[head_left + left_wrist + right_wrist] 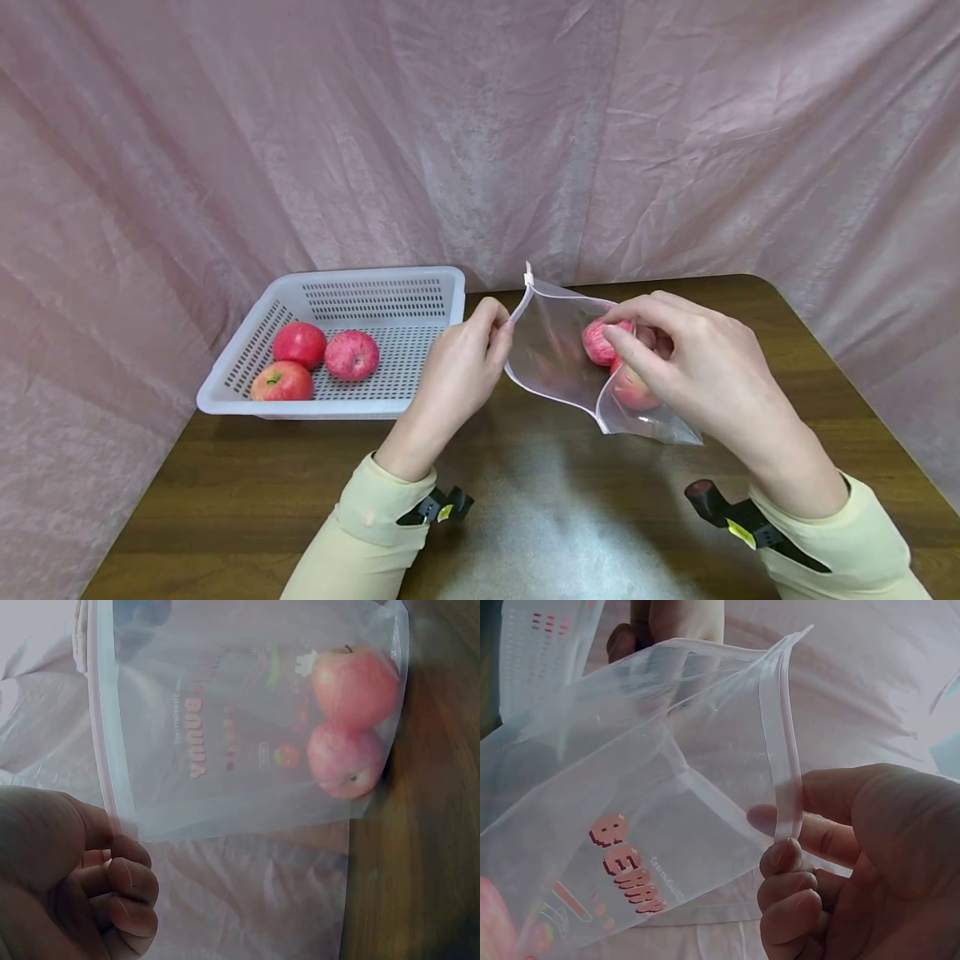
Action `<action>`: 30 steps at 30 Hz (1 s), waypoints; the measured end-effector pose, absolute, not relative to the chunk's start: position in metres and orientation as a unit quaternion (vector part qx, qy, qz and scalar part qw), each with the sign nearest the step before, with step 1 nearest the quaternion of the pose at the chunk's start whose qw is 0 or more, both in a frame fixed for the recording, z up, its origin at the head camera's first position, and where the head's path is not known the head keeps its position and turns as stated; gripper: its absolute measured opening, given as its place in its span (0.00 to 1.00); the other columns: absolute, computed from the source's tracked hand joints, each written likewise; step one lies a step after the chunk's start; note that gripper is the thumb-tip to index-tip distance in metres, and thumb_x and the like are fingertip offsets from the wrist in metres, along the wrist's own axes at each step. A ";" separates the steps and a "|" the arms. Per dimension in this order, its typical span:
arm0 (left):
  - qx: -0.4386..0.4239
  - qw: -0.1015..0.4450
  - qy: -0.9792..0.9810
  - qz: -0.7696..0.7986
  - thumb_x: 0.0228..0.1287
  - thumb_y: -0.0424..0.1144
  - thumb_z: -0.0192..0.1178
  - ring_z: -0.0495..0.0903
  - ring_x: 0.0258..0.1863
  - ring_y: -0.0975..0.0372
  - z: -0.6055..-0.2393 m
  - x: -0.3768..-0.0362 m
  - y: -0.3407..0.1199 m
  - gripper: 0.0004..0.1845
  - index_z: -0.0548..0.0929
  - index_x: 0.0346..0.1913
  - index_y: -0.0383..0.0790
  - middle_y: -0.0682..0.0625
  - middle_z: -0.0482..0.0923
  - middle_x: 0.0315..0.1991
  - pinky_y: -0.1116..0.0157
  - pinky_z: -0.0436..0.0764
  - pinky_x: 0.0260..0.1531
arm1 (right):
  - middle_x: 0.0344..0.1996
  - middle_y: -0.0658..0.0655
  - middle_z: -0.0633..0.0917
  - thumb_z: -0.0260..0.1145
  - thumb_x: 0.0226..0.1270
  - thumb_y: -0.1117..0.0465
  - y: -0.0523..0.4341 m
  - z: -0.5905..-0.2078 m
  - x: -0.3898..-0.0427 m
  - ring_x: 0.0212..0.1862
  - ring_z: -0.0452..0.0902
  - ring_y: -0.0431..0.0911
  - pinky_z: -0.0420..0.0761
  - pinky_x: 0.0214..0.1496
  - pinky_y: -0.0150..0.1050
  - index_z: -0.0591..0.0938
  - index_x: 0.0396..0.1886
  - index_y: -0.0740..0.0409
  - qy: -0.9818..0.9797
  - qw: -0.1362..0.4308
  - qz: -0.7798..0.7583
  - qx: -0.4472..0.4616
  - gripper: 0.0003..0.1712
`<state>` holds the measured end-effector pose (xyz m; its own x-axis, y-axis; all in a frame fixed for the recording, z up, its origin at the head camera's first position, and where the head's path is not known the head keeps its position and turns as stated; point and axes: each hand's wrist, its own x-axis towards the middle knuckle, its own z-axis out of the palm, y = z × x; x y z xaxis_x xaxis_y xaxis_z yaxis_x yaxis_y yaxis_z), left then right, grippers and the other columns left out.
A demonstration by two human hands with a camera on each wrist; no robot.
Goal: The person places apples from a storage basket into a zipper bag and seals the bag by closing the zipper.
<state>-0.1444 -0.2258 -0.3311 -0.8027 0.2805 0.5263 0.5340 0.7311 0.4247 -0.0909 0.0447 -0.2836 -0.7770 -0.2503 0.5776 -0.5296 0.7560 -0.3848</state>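
A clear zip bag [551, 350] hangs with its mouth spread between the two hands. My left hand [463, 358] pinches one edge of the mouth, fingers curled, beside the slider end. On the other side my right hand [697, 371] pinches the zip strip [786, 750] between thumb and fingers. Two red apples lie inside at the bottom of the bag, an upper apple [355, 686] and a lower apple [346, 760], touching each other. Pink printed lettering [626, 862] shows on the bag's side.
To the left on the brown wooden table [255, 483] stands a white slotted basket [420, 300]. It contains three apples: a red one [299, 344], a pinkish one [352, 356] and a yellow-red one [282, 381]. A pink curtain [450, 142] hangs behind the table.
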 end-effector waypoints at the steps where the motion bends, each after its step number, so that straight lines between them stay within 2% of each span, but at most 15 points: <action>1: -0.226 0.218 -0.904 -0.290 0.84 0.38 0.60 0.75 0.21 0.58 -0.331 -0.144 -0.226 0.03 0.81 0.47 0.43 0.54 0.76 0.24 0.55 0.74 0.25 | 0.30 0.36 0.79 0.76 0.76 0.57 0.045 -0.283 -0.091 0.30 0.71 0.34 0.68 0.32 0.32 0.93 0.49 0.37 -0.903 0.253 0.273 0.215 0.08; 3: -0.227 0.215 -0.905 -0.290 0.85 0.37 0.60 0.75 0.21 0.58 -0.332 -0.145 -0.227 0.03 0.81 0.47 0.43 0.54 0.77 0.24 0.55 0.74 0.25 | 0.31 0.35 0.81 0.77 0.76 0.54 0.046 -0.283 -0.092 0.31 0.72 0.34 0.69 0.33 0.33 0.93 0.49 0.37 -0.905 0.250 0.272 0.211 0.06; 6: -0.231 0.210 -0.905 -0.289 0.85 0.37 0.61 0.75 0.22 0.58 -0.332 -0.145 -0.228 0.02 0.80 0.48 0.43 0.53 0.78 0.25 0.55 0.75 0.25 | 0.29 0.36 0.81 0.76 0.77 0.51 0.047 -0.282 -0.093 0.30 0.73 0.35 0.70 0.34 0.37 0.92 0.44 0.37 -0.912 0.239 0.270 0.198 0.01; 10: -0.237 0.206 -0.904 -0.289 0.84 0.37 0.63 0.76 0.23 0.58 -0.332 -0.145 -0.230 0.02 0.80 0.49 0.43 0.54 0.78 0.27 0.56 0.76 0.26 | 0.22 0.38 0.77 0.74 0.78 0.51 0.047 -0.279 -0.093 0.27 0.71 0.38 0.70 0.31 0.41 0.86 0.34 0.36 -0.923 0.217 0.265 0.176 0.09; 13: -0.239 0.212 -0.901 -0.292 0.83 0.37 0.63 0.76 0.23 0.59 -0.332 -0.146 -0.230 0.03 0.80 0.49 0.43 0.54 0.79 0.27 0.56 0.76 0.26 | 0.21 0.39 0.74 0.70 0.76 0.58 0.046 -0.276 -0.094 0.25 0.69 0.38 0.68 0.28 0.41 0.86 0.36 0.36 -0.928 0.205 0.259 0.174 0.09; 17: -0.233 0.218 -0.900 -0.298 0.83 0.37 0.63 0.76 0.23 0.59 -0.332 -0.146 -0.232 0.02 0.80 0.49 0.43 0.54 0.79 0.27 0.57 0.76 0.26 | 0.20 0.38 0.72 0.66 0.70 0.63 0.045 -0.272 -0.094 0.24 0.67 0.37 0.66 0.27 0.40 0.88 0.44 0.34 -0.930 0.188 0.251 0.189 0.15; 22: -0.227 0.216 -0.902 -0.297 0.83 0.37 0.63 0.75 0.22 0.59 -0.330 -0.146 -0.233 0.02 0.80 0.49 0.43 0.54 0.79 0.27 0.57 0.75 0.25 | 0.19 0.35 0.71 0.65 0.67 0.65 0.046 -0.270 -0.093 0.24 0.66 0.36 0.66 0.28 0.38 0.87 0.39 0.32 -0.929 0.170 0.252 0.210 0.18; 26: -0.231 0.217 -0.901 -0.295 0.84 0.37 0.62 0.75 0.22 0.58 -0.329 -0.146 -0.232 0.02 0.81 0.49 0.43 0.54 0.79 0.27 0.57 0.75 0.26 | 0.23 0.33 0.78 0.65 0.67 0.67 0.046 -0.270 -0.095 0.25 0.70 0.35 0.67 0.29 0.37 0.88 0.38 0.33 -0.923 0.177 0.261 0.221 0.19; 30: -0.227 0.218 -0.900 -0.301 0.84 0.37 0.62 0.75 0.22 0.59 -0.330 -0.146 -0.233 0.02 0.81 0.50 0.43 0.55 0.79 0.27 0.58 0.75 0.26 | 0.35 0.32 0.88 0.65 0.71 0.67 0.045 -0.271 -0.096 0.29 0.78 0.33 0.72 0.32 0.37 0.91 0.41 0.34 -0.918 0.180 0.268 0.230 0.20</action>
